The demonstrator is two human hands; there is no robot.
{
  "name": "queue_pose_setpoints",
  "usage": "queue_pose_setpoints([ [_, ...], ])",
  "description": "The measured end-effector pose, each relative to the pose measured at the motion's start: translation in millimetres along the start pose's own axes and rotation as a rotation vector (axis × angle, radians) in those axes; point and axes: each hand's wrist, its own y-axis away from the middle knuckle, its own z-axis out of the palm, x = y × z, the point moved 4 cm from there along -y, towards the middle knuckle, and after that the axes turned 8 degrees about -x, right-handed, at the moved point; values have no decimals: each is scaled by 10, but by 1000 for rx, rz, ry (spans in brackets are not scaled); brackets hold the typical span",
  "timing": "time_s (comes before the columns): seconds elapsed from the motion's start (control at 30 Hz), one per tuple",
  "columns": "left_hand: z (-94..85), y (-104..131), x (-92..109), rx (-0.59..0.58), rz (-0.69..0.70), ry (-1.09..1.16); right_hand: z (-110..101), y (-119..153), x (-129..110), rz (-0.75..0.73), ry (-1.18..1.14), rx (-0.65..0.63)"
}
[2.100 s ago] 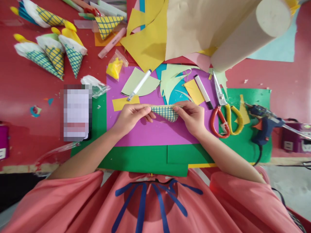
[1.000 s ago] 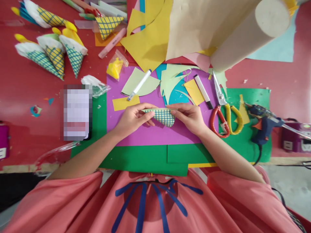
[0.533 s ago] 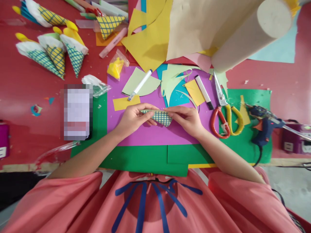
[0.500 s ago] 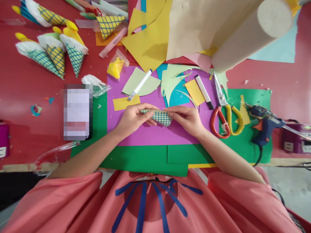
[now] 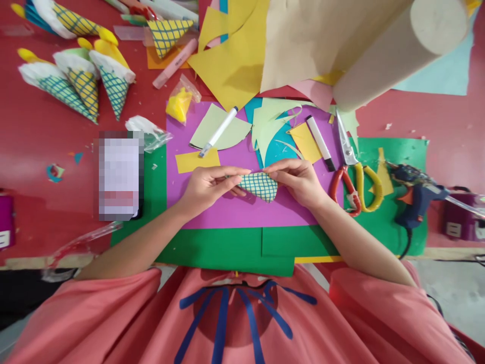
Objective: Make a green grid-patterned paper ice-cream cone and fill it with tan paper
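A pale green paper cone (image 5: 260,186) with a dark blue grid pattern is held between both hands above the purple sheet (image 5: 242,215). My left hand (image 5: 208,187) pinches its narrow left end. The fingers of my right hand (image 5: 297,182) grip the upper edge of its wider right side. Beyond the hands lie a capped marker (image 5: 219,132) on a pale green paper piece (image 5: 237,129), a yellow strip (image 5: 197,160), and green cut scraps (image 5: 267,121). Another marker (image 5: 320,143) rests on a yellow piece to the right.
Scissors (image 5: 356,177) and a glue gun (image 5: 415,197) lie at the right. A large paper roll (image 5: 394,60) stretches across the back right. Finished-looking cones (image 5: 113,83) sit back left, above a phone (image 5: 118,177). A bag with yellow pieces (image 5: 179,105) lies nearby.
The cone has moved slightly right and more of its gridded side shows. My right hand has shifted a little right, while my left hand stays nearly in place.
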Motion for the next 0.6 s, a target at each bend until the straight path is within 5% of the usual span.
queue_pose_setpoints([
  [0.33, -99, -92, -89, 200, -31, 155, 135, 111, -159, -198, 295, 35],
  [0.6, -74, -50, -45, 271, -25, 35, 148, 92, -118, -140, 318, 57],
])
